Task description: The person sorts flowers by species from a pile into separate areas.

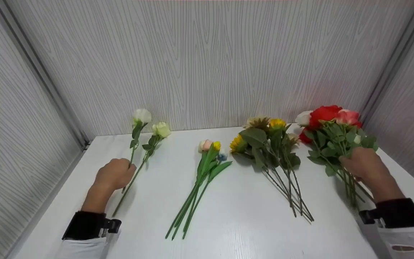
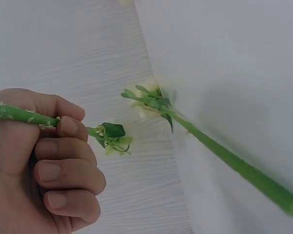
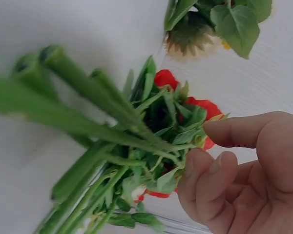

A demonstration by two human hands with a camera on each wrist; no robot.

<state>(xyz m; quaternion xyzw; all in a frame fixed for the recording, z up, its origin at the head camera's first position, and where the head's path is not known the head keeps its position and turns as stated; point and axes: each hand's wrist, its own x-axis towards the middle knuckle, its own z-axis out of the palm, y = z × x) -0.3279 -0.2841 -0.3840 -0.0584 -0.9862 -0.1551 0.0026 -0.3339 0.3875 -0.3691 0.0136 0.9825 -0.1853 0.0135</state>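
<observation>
My left hand grips the green stem of a white rose, its fingers curled in the left wrist view. Beside it a second, pale green-white rose lies on the white table, its stem slanting toward me. Over the stems of a bunch of red, pink and white roses is my right hand. In the right wrist view its thumb and forefinger stand apart beside the leaves, with no stem visibly held between them. The other fingers are loosely bent.
Tulips with green stems lie mid-table. Right of them is a bunch of sunflowers with dark leaves and thin crossing stems. A wood-grain panel rises behind the white table, and side panels stand left and right.
</observation>
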